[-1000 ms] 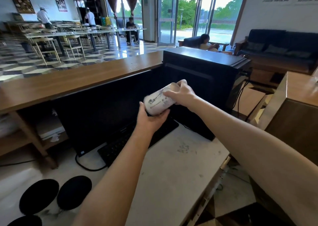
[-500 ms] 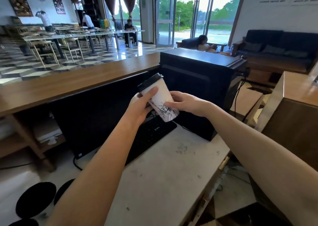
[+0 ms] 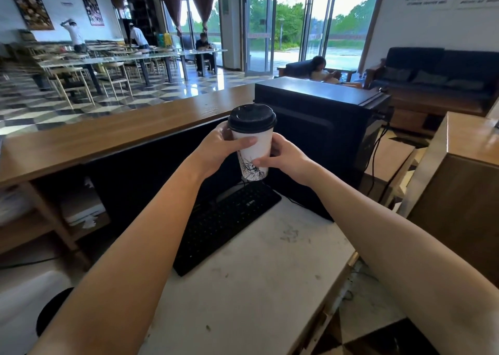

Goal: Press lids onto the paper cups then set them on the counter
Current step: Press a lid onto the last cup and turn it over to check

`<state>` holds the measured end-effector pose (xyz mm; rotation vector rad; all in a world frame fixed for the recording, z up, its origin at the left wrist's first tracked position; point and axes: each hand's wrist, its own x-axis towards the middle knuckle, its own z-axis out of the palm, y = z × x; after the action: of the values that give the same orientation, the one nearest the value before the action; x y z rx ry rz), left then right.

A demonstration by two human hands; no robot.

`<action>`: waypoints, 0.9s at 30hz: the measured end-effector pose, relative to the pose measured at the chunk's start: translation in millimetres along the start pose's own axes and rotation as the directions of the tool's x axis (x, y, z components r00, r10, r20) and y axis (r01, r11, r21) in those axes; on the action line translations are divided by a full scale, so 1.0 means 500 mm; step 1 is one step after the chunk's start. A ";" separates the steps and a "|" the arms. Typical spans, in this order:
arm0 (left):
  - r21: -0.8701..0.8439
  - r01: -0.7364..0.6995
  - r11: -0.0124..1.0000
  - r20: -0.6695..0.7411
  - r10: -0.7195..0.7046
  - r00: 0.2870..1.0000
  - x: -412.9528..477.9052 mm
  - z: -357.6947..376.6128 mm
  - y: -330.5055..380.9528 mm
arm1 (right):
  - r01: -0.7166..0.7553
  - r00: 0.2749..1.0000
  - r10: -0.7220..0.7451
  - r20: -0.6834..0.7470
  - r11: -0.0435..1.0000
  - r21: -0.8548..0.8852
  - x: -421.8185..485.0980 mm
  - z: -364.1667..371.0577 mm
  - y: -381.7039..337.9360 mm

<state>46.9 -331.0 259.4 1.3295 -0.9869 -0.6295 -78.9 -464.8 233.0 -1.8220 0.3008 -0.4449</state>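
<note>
I'm seeing a white paper cup with a sketch print sitting near frame center, nearly upright, black lid seated on its top.

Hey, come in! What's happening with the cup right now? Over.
Both hands, left and right, grip the paper cup. Black lid on, cup upright above the keyboard. Not yet on the wooden counter.

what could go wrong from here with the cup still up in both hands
1. The paper cup is held in the air by the left hand and right hand directly above the keyboard; a slip could drop it onto the keys.
2. Squeezing the thin wall might loosen the black lid if it is not fully seated all round; its far rim is hidden.
</note>
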 end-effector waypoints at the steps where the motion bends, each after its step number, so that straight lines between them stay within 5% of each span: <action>1: 0.007 0.008 1.000 -0.005 -0.008 1.000 -0.002 -0.003 0.000 | 0.001 1.000 -0.001 0.001 1.000 0.000 0.000 0.002 0.000; 13: 0.064 0.074 0.995 -0.020 -0.073 0.997 -0.094 -0.047 -0.008 | -0.058 0.996 0.057 0.065 0.998 0.008 -0.050 0.083 0.000; 20: 0.166 0.074 0.983 -0.141 -0.050 0.989 -0.203 -0.076 0.029 | -0.016 0.987 0.018 0.158 1.000 -0.009 -0.077 0.158 -0.038; 27: 0.226 0.227 0.947 -0.291 -0.156 0.944 -0.375 -0.072 0.012 | -0.031 0.949 0.016 0.316 0.999 0.042 -0.158 0.264 0.003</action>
<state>-12.2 -152.5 224.7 1.7089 -0.7359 -0.4591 -90.6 -318.5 186.8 -1.8091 0.0896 -0.1369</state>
